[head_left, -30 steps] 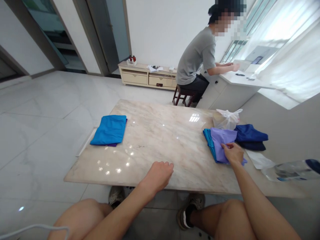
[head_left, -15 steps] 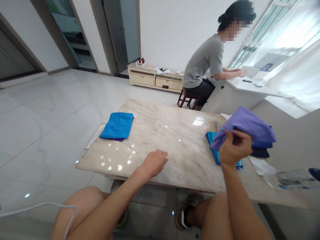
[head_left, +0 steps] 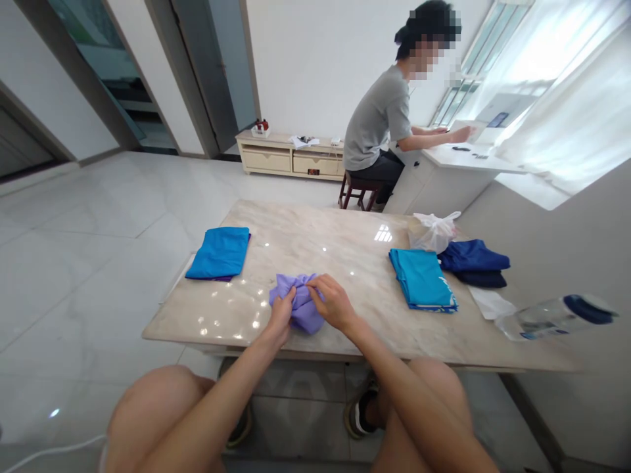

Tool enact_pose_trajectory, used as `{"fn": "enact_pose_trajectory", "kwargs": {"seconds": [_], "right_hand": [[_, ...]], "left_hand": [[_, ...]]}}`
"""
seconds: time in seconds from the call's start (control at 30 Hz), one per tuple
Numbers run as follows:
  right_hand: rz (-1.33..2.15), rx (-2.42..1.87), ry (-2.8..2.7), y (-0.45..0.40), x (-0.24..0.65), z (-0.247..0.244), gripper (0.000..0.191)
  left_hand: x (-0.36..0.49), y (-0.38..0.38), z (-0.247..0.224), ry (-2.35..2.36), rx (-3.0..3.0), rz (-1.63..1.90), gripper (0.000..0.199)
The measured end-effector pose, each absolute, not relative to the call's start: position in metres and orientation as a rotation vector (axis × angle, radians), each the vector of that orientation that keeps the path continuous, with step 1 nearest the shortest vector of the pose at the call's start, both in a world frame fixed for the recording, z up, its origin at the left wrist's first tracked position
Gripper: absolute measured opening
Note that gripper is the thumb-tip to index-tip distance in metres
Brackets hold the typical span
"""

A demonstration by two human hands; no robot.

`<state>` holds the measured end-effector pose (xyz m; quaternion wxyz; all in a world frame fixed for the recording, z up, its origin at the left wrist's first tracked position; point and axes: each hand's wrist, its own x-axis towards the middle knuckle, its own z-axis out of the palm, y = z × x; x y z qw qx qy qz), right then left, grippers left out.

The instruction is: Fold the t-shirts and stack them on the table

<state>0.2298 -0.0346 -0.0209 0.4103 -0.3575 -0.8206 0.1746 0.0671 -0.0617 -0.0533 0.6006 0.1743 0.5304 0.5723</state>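
Note:
A bunched light purple cloth [head_left: 306,313] is between my two hands near the front edge of the marble table [head_left: 315,230]. My left hand [head_left: 282,311] pinches its left part, and my right hand [head_left: 331,299] grips its upper right part with fingers closed. To the left lies a folded blue cloth [head_left: 220,252] with a dark purple one showing beneath. At the right is a folded turquoise stack [head_left: 422,277], and beside it a dark blue pile [head_left: 474,259].
A tied white plastic bag [head_left: 432,233] stands behind the stacks. A clear bottle with a blue cap [head_left: 547,316] lies at the right, by a white paper [head_left: 490,303]. Beyond the table, a person [head_left: 377,118] sits on a stool at a white desk [head_left: 461,157].
The light purple cloth has come from above the right-hand piles to the table's front middle. My left hand has closed on it too. The view has shifted a little, uncovering the bag.

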Motion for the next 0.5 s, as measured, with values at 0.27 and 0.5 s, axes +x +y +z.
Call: {"fn": "enact_pose_trajectory", "kwargs": {"seconds": [0.27,0.5], "right_hand": [[0.647,-1.314,-1.603,-0.005,0.268,-0.029,0.037],[1.372,-1.288,-1.198,-0.008,0.275,-0.014,0.052]], "left_hand": [[0.08,-0.03,0.005,1.102,0.753,1.186,0.056],[0.048,-0.03,0.049,1.064,0.886,1.02,0.066]]}}
